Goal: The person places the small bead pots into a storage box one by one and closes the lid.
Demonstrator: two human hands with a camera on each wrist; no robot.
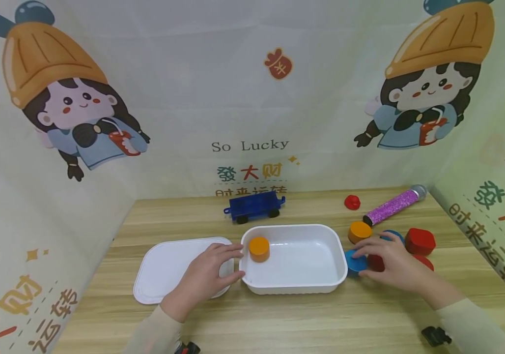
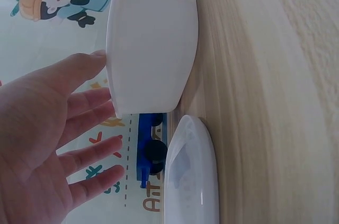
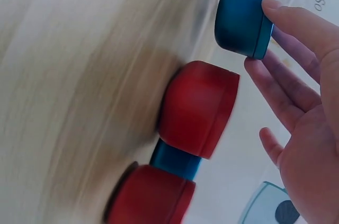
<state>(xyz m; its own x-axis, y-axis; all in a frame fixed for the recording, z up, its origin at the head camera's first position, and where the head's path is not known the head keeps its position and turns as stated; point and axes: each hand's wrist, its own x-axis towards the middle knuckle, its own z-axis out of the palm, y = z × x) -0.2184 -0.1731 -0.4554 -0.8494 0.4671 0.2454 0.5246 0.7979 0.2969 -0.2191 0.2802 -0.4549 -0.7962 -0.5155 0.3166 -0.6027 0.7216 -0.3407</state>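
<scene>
My left hand [image 1: 208, 270] is at the left end of a white plastic box [image 1: 294, 289], fingers spread and fairly straight, with fingertips at its rim. Inside the box, on the left, sits an orange round block [image 1: 259, 249]. Just off the box's right end, my right hand [image 1: 394, 265] pinches a small blue round tub [image 3: 241, 20] between thumb and fingers. Beneath and beside that hand are red tubs [image 3: 198, 110], another blue piece [image 3: 177, 159] and an orange round block [image 1: 360, 232]. The hand partly covers some of them in the head view.
A white lid [image 1: 168, 270] lies left of the box, partly behind the left hand. Behind the box stands a blue toy wagon [image 1: 256, 206]. A small red piece [image 1: 352, 202] and a purple glitter microphone [image 1: 394, 206] lie at the back right. Printed cloth walls enclose the table.
</scene>
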